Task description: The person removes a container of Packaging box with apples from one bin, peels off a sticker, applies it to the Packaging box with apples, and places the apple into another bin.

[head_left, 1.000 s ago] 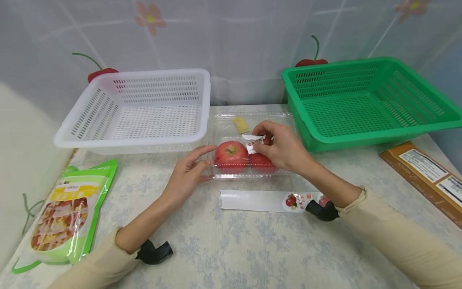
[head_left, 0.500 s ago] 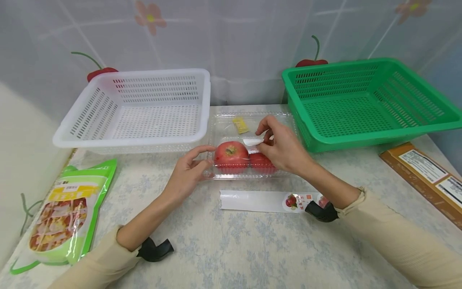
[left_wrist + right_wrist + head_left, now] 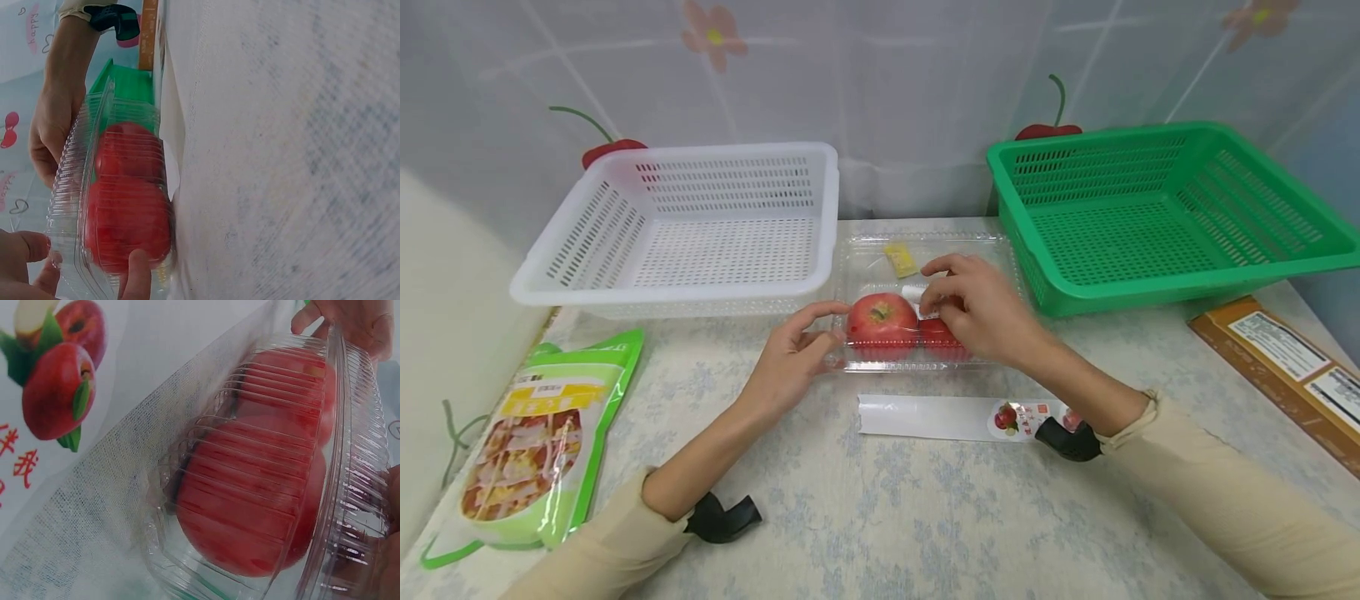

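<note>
Two red apples, one on the left (image 3: pixel 880 323) and one on the right (image 3: pixel 940 340), sit inside a clear plastic clamshell box (image 3: pixel 887 367). My left hand (image 3: pixel 790 354) holds the box's left end, thumb and fingertips against its wall in the left wrist view. Over the right apple, the bent fingers of my right hand (image 3: pixel 988 312) press a small white label (image 3: pixel 913 292) onto the lid. The label's far end shows; the rest is under the fingers. A small yellow packet (image 3: pixel 901 260) lies at the box's far part.
A white sticker strip (image 3: pixel 925 417) with apple pictures lies in front of the box. Behind stand a white basket (image 3: pixel 673 300) and a green basket (image 3: pixel 1187 279). A green food pouch (image 3: pixel 542 442) lies left, a brown package (image 3: pixel 1285 367) right.
My right hand has gone from pinching the label's edge to pressing on it; the label now lies lower, over the right apple. The left hand has stayed at the box's left end.
</note>
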Motion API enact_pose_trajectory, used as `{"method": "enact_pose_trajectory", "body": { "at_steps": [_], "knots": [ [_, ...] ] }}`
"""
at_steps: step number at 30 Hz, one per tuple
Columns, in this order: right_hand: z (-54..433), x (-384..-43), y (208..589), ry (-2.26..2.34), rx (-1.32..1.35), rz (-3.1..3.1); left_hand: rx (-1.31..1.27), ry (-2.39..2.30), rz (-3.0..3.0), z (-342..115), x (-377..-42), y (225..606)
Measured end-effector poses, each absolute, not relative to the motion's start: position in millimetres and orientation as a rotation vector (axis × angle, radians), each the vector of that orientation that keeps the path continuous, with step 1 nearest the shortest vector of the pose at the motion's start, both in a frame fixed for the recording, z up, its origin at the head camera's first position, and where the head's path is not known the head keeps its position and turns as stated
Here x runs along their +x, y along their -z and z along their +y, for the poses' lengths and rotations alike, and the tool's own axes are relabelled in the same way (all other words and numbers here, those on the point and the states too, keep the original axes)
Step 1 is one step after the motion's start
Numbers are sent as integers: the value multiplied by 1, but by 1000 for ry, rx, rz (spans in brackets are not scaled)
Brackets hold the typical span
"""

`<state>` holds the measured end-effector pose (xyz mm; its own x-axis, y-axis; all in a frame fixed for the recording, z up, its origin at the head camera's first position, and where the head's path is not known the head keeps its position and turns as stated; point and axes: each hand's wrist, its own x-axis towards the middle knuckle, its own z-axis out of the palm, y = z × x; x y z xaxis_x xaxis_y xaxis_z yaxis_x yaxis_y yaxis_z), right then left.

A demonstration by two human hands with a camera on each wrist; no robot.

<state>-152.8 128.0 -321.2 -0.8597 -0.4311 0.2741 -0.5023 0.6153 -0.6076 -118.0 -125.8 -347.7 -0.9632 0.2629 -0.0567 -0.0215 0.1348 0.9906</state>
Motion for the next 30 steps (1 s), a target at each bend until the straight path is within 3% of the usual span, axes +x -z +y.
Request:
{"method": "enact_pose_trajectory", "body": {
  "at_steps": [17,30],
  "knots": [
    [121,-154,324,-659,788,-2809,222,-1926,2179,-130,-119,350],
    [120,-153,322,-602,686,-2887,211,-1932,2160,-128,-119,347]
  ]
}}
